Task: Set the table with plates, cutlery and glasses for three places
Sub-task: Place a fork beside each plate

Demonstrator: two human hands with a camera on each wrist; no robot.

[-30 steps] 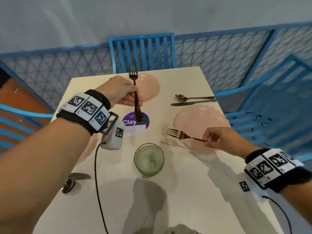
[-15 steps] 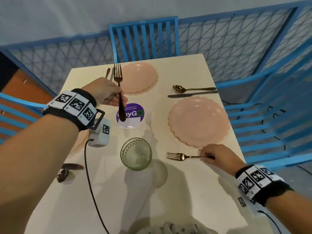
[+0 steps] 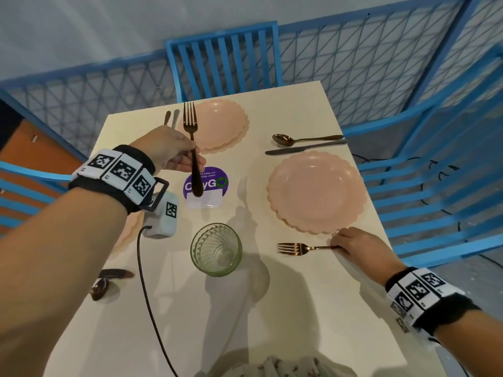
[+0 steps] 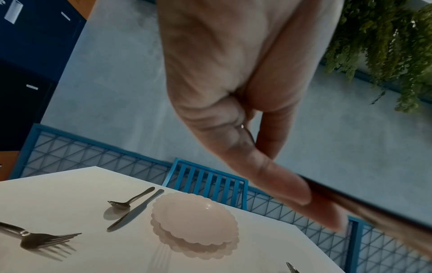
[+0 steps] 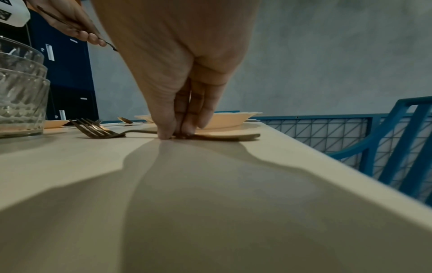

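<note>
Right hand (image 3: 356, 243) is down at the bench (image 3: 299, 308), its fingertips (image 5: 184, 129) pressed together on the handle of a copper-toned fork (image 3: 295, 248) that lies flat just beside the near rim of a pink scalloped plate (image 3: 317, 190), tines pointing toward the ribbed green glass (image 3: 216, 248). Left hand (image 3: 170, 151) pinches a 2nd fork (image 3: 192, 148) near mid-handle between thumb and fingers, holding it in the air, tines away from the person, over the edge of the far plate (image 3: 217, 123).

Both forks look stiff, thin and light, with smooth metal that may slip in a loose pinch; the narrow neck or mid-handle seems the best place to hold. Plates and glass look rigid and breakable, best taken by rim or wall. A spoon (image 3: 304, 138) and knife (image 3: 304, 148) lie beyond the right plate.
</note>
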